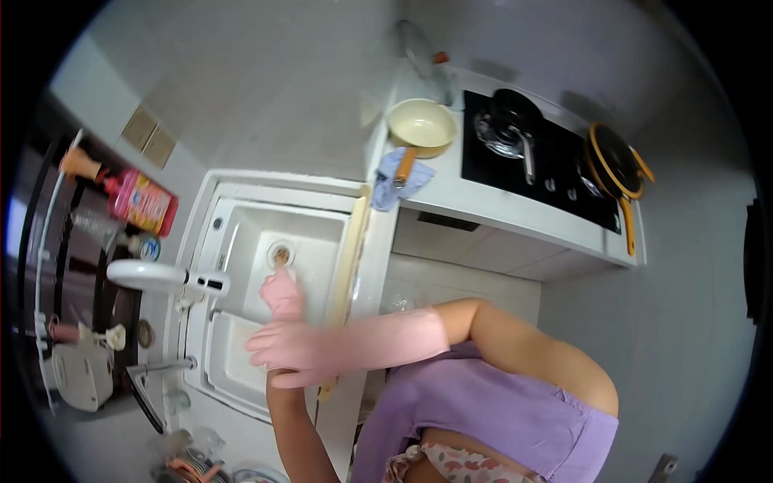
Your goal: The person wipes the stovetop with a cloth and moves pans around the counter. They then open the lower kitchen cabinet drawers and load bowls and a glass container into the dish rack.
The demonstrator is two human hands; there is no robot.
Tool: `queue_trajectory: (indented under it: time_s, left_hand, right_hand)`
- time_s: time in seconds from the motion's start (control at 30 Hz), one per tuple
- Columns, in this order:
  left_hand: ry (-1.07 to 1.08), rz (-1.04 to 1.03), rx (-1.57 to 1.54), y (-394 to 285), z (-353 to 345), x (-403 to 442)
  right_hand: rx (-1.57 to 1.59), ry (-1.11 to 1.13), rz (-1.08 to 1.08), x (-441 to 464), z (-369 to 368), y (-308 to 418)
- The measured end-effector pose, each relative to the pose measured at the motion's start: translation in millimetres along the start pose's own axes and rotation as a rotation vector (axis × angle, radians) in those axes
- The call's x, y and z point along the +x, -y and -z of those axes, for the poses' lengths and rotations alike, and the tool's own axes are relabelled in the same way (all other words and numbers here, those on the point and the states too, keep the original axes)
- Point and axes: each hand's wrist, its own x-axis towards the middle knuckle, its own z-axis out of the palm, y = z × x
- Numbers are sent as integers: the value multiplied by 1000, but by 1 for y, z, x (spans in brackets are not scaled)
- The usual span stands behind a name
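Over the white sink basin [318, 274], my left hand [282, 294] wears a pink rubber glove, its fingers curled together near the drain [281, 255]. Something small and brownish shows at its fingertips, too small to make out. My right hand [286, 350], in a long pink glove reaching towards the elbow, lies across my left wrist with its fingers spread. Bare skin of the left forearm shows below it. A smaller white compartment [229, 354] is partly hidden behind the right hand.
A white faucet [149, 275] stands beside the sink, near a pink bottle [143, 201]. On the counter are a cream pan [422, 125] and a blue cloth [386, 181]. The black stove [483, 161] holds a dark pan [517, 111]; an orange-rimmed pan [616, 161] sits farther right.
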Motion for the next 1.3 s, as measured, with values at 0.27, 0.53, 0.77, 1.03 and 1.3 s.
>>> queue_trajectory:
  time_s: [0.27,0.53,0.77,1.03,1.3]
  left_hand:
    - [157,-23,288,-7,9,-2]
    - [52,-35,404,-6,36,4]
    - [-45,199,247,-24,85,22]
    - [38,64,305,-54,56,26]
    - [-13,-62,360,-59,58,31]
  right_hand:
    - [-161,-47,-435,-118,116,65]
    - [-200,-345,-544,-213,159,84]
    - [-292,-441,-606,-260,202,79]
    - [-361,-510,-760,-277,222,115]
    - [-389,-589,-737,-283,221,119]
